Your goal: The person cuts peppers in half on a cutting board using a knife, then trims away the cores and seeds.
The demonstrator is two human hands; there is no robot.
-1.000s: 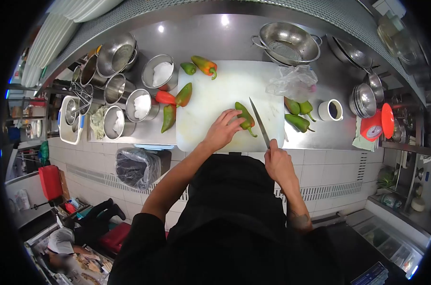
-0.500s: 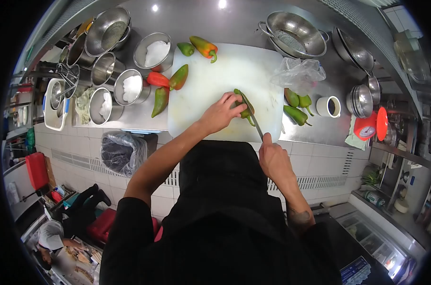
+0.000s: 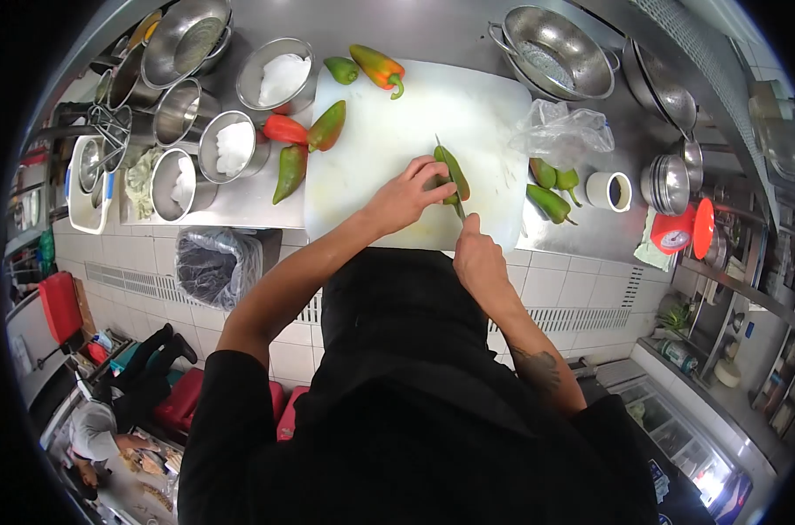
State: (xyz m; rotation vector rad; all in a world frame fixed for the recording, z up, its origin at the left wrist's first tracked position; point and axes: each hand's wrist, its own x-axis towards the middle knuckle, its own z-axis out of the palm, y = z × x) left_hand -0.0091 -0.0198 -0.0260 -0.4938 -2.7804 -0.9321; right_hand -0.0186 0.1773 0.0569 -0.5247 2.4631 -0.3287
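Observation:
On the white cutting board (image 3: 380, 131), my left hand (image 3: 408, 196) has its fingers wrapped on a green pepper (image 3: 451, 199). My right hand (image 3: 480, 255) grips a knife (image 3: 460, 210), whose blade runs along the pepper beside my left fingertips. A slice of pepper (image 3: 453, 171) lies to the right of the blade, cut side hidden. At the board's upper left are an orange-green pepper (image 3: 378, 67) and a small green one (image 3: 341, 70). More peppers, one red (image 3: 284, 129), lie at its left edge. Several green peppers (image 3: 548, 204) rest off its right side.
Metal pots with white contents (image 3: 233, 149) stand at left, near a large bowl (image 3: 186, 44). A colander (image 3: 555, 54), plastic bag (image 3: 566, 131), white cup (image 3: 608, 191) and red scale (image 3: 674, 231) are at right. A lined bin (image 3: 218, 267) stands below; another person (image 3: 95, 430) is at lower left.
My right hand has brought the knife leftward onto the pepper and drawn it toward me; a piece now stands apart at the blade's right. The whole view has also shifted.

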